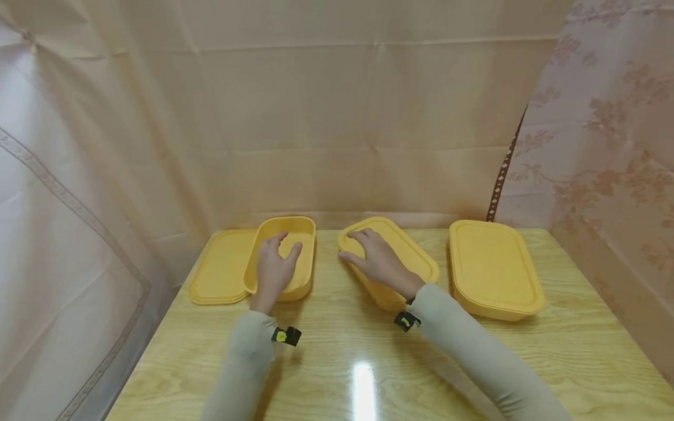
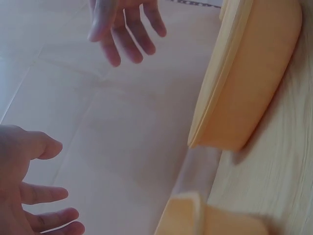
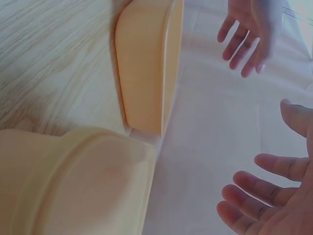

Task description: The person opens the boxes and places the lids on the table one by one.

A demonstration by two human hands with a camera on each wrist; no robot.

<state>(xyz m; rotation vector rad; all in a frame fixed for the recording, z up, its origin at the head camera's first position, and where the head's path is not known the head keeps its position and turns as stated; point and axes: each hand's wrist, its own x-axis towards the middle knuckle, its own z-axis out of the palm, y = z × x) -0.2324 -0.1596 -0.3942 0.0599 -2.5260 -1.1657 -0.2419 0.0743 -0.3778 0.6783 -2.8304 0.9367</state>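
Observation:
Three yellow boxes stand in a row on the wooden table [image 1: 337, 356]. My left hand [image 1: 276, 263] hovers with fingers spread over the open box [image 1: 302, 234], which lies partly on a flat yellow lid [image 1: 218, 269]. My right hand [image 1: 376, 260] is spread above the lidded middle box [image 1: 416, 257]. In the left wrist view my left hand [image 2: 34, 208] is open and holds nothing, with the middle box [image 2: 249, 83] beyond it. In the right wrist view my right hand [image 3: 274, 196] is also open and bare, beside the open box [image 3: 146, 63] and the middle box [image 3: 73, 186].
A third lidded yellow box [image 1: 495, 272] sits at the right of the table. Beige cloth [image 1: 337, 128] hangs behind and on the left, and a flowered curtain [image 1: 611, 152] hangs on the right. Bare wood stretches from the boxes to the table's near edge.

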